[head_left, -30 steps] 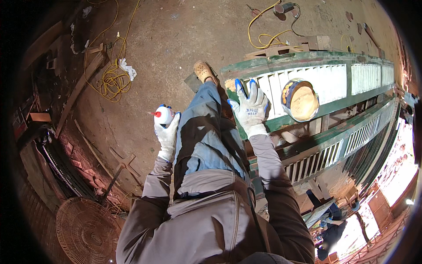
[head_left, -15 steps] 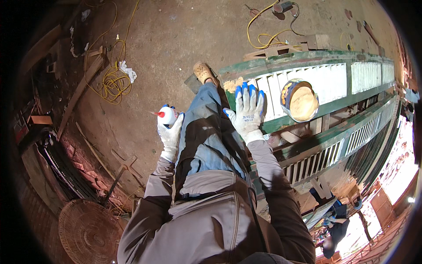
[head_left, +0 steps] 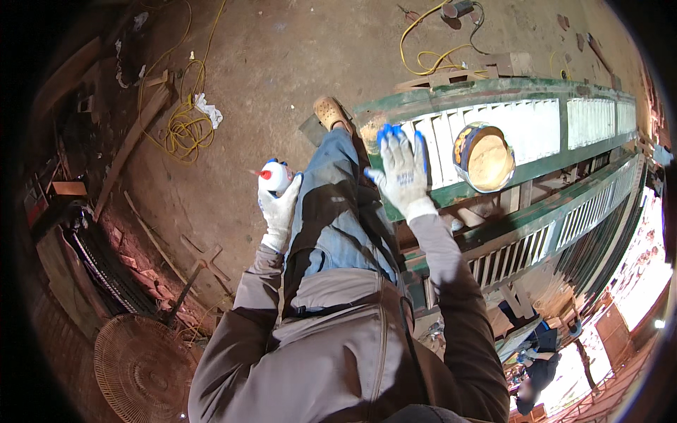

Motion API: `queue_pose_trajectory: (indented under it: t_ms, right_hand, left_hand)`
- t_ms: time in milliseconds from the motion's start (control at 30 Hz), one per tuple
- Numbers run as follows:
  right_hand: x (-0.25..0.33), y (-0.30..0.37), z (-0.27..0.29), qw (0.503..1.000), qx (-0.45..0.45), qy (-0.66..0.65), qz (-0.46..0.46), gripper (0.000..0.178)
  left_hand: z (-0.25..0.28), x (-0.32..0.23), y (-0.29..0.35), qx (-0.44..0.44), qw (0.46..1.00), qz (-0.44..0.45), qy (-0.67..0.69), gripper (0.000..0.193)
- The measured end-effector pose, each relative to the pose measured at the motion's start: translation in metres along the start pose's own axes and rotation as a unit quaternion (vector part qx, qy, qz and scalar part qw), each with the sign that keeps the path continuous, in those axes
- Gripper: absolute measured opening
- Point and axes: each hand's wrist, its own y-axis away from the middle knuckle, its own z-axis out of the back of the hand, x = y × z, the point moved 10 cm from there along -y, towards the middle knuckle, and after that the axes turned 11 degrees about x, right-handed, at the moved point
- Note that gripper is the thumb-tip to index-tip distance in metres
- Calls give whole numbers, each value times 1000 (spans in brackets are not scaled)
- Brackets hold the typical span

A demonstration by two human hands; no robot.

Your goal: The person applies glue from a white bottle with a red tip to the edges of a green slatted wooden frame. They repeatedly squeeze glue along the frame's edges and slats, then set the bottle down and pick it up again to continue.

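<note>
My left hand (head_left: 277, 206), in a white glove with blue fingertips, is wrapped round a small white squeeze bottle (head_left: 278, 179) with a red tip, beside my left leg. My right hand (head_left: 405, 172), gloved alike, lies palm down at the near end of a green slatted wooden panel (head_left: 451, 196). Its fingers are stretched out with nothing in them. Just beyond the fingertips a pale tan patch (head_left: 369, 130) marks the green frame. A round tin (head_left: 491, 162) of light tan paste rests on the white slats, to the right of that hand.
A second slatted panel (head_left: 508, 255) lies alongside. Yellow cord (head_left: 185, 134) is coiled on the floor at left, near long boards (head_left: 127, 151). A round fan (head_left: 141, 366) stands lower left. Another power tool (head_left: 457, 10) with cord lies at the top. A person (head_left: 539, 374) is at lower right.
My right hand has slid slightly rightward on the panel, its fingers now closer together. The bottle in my left hand has shifted a little up and right.
</note>
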Motion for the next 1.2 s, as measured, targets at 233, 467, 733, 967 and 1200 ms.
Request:
queue_pose_trajectory:
  t_ms: [233,467,733,967,1200]
  right_hand:
    - [25,-3,-11,995,-19,17,98,96]
    - [25,-25,18,992,-32,71,94,89]
    - [31,63,9,987,-63,-102,107,102]
    - [32,69,14,921,-162,-355,-9,98]
    - [-8,83,44,959,-173,-186,-126,83]
  left_hand:
    - [-21,-20,1,33,997,-48,-47,67]
    - [-37,-15,-3,65,996,-50,-47,66]
    - [-76,-42,12,142,984,-58,-94,70]
    - [-148,-52,55,316,946,-54,-49,59]
    - [-129,-50,44,278,923,-170,-204,39]
